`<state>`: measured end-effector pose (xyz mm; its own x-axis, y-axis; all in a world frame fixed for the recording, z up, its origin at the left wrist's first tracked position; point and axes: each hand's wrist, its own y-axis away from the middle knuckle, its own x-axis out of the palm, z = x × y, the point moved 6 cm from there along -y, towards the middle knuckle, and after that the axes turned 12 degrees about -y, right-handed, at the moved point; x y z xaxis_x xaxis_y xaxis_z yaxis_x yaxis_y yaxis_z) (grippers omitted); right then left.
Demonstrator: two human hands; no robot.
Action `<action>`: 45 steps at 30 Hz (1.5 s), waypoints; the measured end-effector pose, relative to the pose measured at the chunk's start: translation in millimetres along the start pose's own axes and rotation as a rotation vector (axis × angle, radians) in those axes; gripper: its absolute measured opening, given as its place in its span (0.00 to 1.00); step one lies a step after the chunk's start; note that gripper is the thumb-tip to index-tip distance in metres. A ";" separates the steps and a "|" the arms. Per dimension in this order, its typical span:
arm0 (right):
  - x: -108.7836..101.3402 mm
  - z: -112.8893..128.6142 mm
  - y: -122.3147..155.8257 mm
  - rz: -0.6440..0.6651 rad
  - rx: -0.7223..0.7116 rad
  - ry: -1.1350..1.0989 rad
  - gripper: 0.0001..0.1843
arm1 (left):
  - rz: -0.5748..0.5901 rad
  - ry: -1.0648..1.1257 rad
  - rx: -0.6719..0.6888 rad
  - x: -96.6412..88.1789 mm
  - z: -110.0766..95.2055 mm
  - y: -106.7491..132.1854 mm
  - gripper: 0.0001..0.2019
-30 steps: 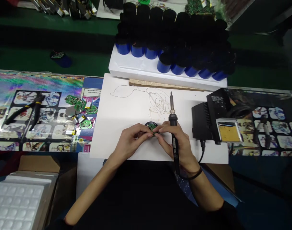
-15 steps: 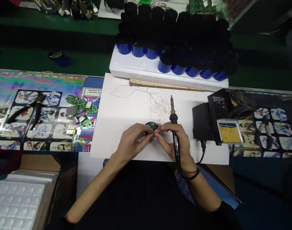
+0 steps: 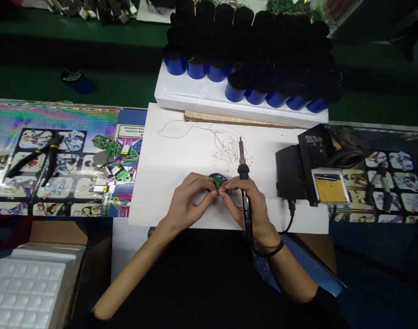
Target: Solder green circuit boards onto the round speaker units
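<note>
A small green circuit board (image 3: pixel 218 182) sits in a round black-rimmed part on the white sheet (image 3: pixel 167 183). My left hand (image 3: pixel 190 198) is closed in a pinch at the board's left edge. Within my right hand (image 3: pixel 255 205) a soldering iron (image 3: pixel 243 183) is tucked, its metal tip pointing away from me. Thumb and forefinger of that same hand also pinch at the board's right edge. Fingertips cover part of the board, so any wire between them is hard to make out. Just beyond lie thin loose wires (image 3: pixel 225 132) and scattered tiny scraps (image 3: pixel 225 154).
A white foam tray (image 3: pixel 195 96) at the back holds rows of blue cylinders (image 3: pixel 235 92). To the right stands a black soldering station (image 3: pixel 291 171) with a yellow sponge (image 3: pixel 330 189). Pliers (image 3: pixel 51 155) and several loose circuit boards (image 3: pixel 109 148) lie at left.
The soldering iron has swung slightly left and its tip sits a little nearer the scraps. My fingertips have shifted slightly left, uncovering more of the circuit board.
</note>
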<state>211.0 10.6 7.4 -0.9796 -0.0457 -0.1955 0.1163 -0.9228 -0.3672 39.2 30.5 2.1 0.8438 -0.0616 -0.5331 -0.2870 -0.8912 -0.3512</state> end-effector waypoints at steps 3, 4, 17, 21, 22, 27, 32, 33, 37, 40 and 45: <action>-8.7 5.5 3.2 -0.020 -0.020 0.028 0.19 | 0.011 -0.067 0.024 -2.8 1.6 0.4 0.03; -13.2 7.4 5.5 -0.035 -0.017 0.031 0.18 | 0.017 -0.103 0.056 -3.7 1.1 0.1 0.04; -70.4 20.2 16.4 -0.286 0.258 -0.036 0.13 | 0.299 -0.203 0.137 0.9 4.0 -15.3 0.07; -81.2 26.5 13.4 -0.304 0.131 0.203 0.08 | 0.319 -0.152 0.069 1.0 5.9 -17.3 0.07; -80.5 27.0 11.7 -0.276 0.112 0.218 0.08 | 0.320 -0.145 0.052 1.5 6.1 -17.2 0.07; -68.0 23.3 -2.3 -0.041 0.164 0.135 0.12 | 0.293 -0.137 -0.021 3.6 5.9 -15.0 0.08; -60.4 20.9 -14.2 0.074 0.203 0.023 0.10 | 0.295 -0.126 -0.047 4.5 5.6 -14.3 0.08; -59.1 21.2 -16.0 0.089 0.190 0.010 0.11 | 0.297 -0.127 -0.049 4.6 5.7 -14.4 0.08; -54.5 21.7 -21.1 0.134 0.151 0.004 0.11 | 0.296 -0.138 -0.057 4.9 6.4 -14.6 0.08; -52.6 20.4 -21.9 0.155 0.162 0.010 0.11 | 0.299 -0.142 -0.063 5.2 6.9 -14.0 0.08; -53.4 18.6 -19.2 0.164 0.170 0.020 0.11 | 0.294 -0.142 -0.055 4.8 6.9 -13.3 0.08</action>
<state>258.0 23.7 41.8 -0.9463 -0.1938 -0.2586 0.2424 -0.9550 -0.1712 44.0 45.1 -1.1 0.6557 -0.2597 -0.7090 -0.4806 -0.8678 -0.1266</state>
